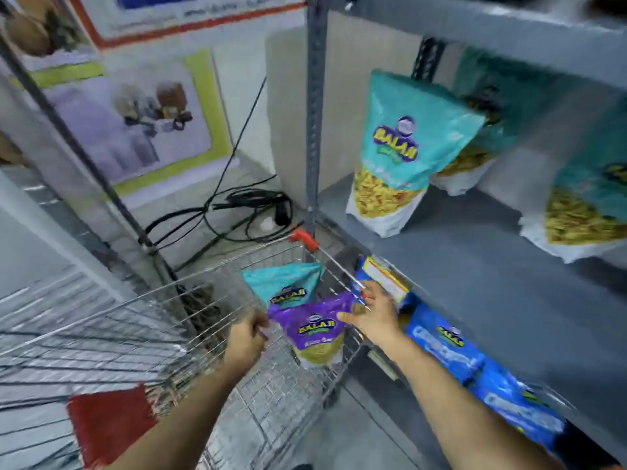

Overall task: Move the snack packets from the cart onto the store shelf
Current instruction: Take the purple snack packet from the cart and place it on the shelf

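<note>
A purple snack packet (317, 329) hangs over the far end of the wire cart (163, 320). My left hand (246, 337) pinches its top left corner and my right hand (371, 313) grips its top right corner. Behind it in the cart stands a teal snack packet (285, 283). On the grey store shelf (475, 259) at the right, a teal packet (403, 154) stands upright near the post, with two more teal packets (587, 198) further right and behind.
Blue packets (475, 364) fill the lower shelf under my right arm. A grey shelf post (314, 113) rises just beyond the cart's red corner (303, 239). Black cables (244, 212) lie on the floor. A red flap (108, 422) sits at the cart's near end.
</note>
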`<state>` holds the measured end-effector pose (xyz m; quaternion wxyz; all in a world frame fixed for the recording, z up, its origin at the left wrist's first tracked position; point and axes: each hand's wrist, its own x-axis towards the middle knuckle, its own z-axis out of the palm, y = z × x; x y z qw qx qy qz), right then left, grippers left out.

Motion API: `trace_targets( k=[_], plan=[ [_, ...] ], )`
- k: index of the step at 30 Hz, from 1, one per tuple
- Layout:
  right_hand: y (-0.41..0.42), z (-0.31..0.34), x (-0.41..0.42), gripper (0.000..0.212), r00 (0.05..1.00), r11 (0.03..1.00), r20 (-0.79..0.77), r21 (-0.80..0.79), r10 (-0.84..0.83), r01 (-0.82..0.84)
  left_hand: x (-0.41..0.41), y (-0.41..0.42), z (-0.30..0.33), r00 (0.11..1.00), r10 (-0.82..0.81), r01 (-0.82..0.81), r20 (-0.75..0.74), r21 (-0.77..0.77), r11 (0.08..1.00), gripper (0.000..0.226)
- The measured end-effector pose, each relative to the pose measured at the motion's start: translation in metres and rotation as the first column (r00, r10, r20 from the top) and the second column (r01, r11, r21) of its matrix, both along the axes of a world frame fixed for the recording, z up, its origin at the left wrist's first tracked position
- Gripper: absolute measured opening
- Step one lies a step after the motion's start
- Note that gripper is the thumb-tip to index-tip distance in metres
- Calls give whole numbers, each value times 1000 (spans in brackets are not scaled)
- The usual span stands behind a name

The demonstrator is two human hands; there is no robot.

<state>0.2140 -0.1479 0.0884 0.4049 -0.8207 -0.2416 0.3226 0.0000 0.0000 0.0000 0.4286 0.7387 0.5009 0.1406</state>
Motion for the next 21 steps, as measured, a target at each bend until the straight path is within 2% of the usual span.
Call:
trace_targets(
  k=[2,4,6,8,9,10,12,14,16,21],
  plan=[
    [19,-39,14,111,999,998,-35,-57,-27,25,5,6,-24,998,-57,52,-22,-191,980,41],
    [31,-91,34,123,997,990,-43,-130,58,-63,16,7,-36,964,-239,195,-118,-299,934,31],
    [39,-128,47,102,991,980,-86,-160,103,-116,29,3,-58,890,-417,328,-184,-375,867,59],
    [49,-109,38,67,991,989,-112,-124,69,-83,45,-4,-72,885,-466,409,-28,-434,803,85],
    [52,-106,37,53,991,993,-126,-102,38,-51,49,-5,-93,900,-431,417,72,-436,798,96],
    [53,-104,36,40,989,998,-150,-59,16,-25,53,-3,-121,921,-374,381,107,-444,811,105],
    [54,-102,34,18,978,1000,-207,-3,7,-8,56,-5,-148,946,-315,308,73,-500,810,115],
    [53,-102,30,16,969,999,-247,36,26,-18,57,-10,-136,952,-294,293,82,-522,801,94],
    [54,-95,26,15,958,995,-286,99,37,-9,59,-13,-132,945,-273,326,180,-463,824,71],
    [50,-45,17,12,952,953,-306,291,8,85,37,-7,-80,945,-223,315,237,-492,812,46]
  ],
)
